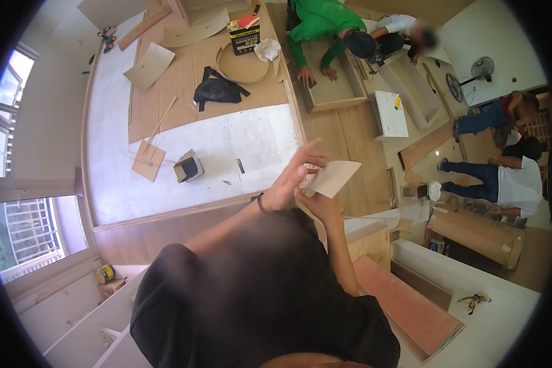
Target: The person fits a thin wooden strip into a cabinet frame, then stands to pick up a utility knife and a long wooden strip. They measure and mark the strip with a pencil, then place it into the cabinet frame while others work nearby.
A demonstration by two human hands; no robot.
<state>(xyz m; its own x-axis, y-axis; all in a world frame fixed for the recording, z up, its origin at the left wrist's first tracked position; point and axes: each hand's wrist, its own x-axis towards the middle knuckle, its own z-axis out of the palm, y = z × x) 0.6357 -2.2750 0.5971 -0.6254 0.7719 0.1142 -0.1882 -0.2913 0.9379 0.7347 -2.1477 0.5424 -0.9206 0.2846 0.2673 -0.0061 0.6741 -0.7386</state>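
A small curled beige sheet (335,179), perhaps thin card or sandpaper, is gripped along its lower edge by my right hand (319,203). My left hand (293,178) is beside the sheet's left edge with its fingers stretched apart; whether a fingertip touches it I cannot make out. Both hands are near the corner of a white-topped workbench (251,138). Lying on that surface are a small open box (188,167) with dark contents, a square brown board (148,161) with a thin stick across it, and a dark flat strip (240,166).
Farther back, brown cardboard (184,116) carries a black bag (219,89), a black can (244,40) and a coiled strip (242,64). A person in green (325,18) leans over a wooden drawer box (337,92). Other people stand at right near a large carton (475,236).
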